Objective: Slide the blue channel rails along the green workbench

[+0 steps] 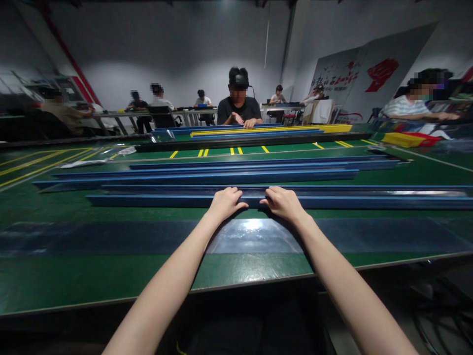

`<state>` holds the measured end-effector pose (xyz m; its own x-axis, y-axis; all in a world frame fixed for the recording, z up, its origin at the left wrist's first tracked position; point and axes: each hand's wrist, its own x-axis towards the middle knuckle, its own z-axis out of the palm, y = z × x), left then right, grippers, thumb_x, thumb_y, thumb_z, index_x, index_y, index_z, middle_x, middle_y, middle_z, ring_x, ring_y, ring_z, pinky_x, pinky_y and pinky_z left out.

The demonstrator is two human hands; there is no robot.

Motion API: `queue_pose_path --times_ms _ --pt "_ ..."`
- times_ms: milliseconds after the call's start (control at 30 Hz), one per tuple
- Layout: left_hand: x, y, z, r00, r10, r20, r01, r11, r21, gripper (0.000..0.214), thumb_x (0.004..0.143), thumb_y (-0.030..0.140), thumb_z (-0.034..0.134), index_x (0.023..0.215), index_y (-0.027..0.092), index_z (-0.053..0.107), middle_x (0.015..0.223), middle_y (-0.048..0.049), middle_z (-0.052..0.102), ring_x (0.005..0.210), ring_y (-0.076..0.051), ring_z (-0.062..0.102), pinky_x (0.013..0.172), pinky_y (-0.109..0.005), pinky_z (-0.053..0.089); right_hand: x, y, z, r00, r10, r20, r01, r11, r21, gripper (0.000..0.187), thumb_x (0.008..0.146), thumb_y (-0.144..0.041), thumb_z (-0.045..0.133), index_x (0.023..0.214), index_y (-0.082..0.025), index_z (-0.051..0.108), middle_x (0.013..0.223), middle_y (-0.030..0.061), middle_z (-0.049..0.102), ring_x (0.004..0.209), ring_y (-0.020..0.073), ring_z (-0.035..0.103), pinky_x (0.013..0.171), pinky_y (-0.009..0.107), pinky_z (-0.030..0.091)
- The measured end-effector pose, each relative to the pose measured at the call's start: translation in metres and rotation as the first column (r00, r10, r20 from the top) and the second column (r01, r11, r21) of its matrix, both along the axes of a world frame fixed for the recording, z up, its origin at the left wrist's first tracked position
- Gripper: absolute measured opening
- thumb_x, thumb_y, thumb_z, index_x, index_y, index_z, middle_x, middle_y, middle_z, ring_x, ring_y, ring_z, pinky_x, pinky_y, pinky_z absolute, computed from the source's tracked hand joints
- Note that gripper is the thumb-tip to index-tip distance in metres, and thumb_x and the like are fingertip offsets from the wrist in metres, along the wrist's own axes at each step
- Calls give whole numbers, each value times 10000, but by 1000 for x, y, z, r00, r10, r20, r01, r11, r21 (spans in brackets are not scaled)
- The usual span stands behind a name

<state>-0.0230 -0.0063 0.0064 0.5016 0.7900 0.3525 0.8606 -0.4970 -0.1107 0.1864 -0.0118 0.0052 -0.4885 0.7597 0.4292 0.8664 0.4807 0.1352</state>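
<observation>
A long blue channel-shaped strip (148,200) lies crosswise in front of me, with clear plastic film along its inside at the right. My left hand (226,202) is closed over its near wall, fingers over the top and thumb on the near face. A short way to the right, my right hand (284,201) grips the same wall, its fingers curled inward and its thumb pointing left. Between me and the strip, a long flat sheet of clear plastic (254,236) lies on the green table (254,271), shining where light hits it.
Farther back lie more blue strips (199,176), a black strip (258,141) and a yellow strip (273,130). A person (239,103) works across the table. Yellow and red containers (404,139) stand at the right. Other people sit at tables behind.
</observation>
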Motion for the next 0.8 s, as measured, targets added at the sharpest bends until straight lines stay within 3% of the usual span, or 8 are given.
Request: queue_pose_path --times_ms 333,800 --pt "-3 1 -1 1000 -27 4 27 999 26 344 765 518 549 840 182 556 905 -23 627 876 -179 567 670 -257 400 3 2 4 1000 -27 -14 26 999 -47 314 846 -422 411 743 -173 571 803 62 628 750 165 549 548 267 216" --pt "-2 2 -1 1000 -15 -6 15 1000 4 330 762 485 576 881 179 536 928 -32 628 899 -185 563 694 -262 405 49 -4 7 970 -237 -51 234 970 -63 315 775 -454 445 688 -186 587 768 52 636 687 167 547 532 255 222"
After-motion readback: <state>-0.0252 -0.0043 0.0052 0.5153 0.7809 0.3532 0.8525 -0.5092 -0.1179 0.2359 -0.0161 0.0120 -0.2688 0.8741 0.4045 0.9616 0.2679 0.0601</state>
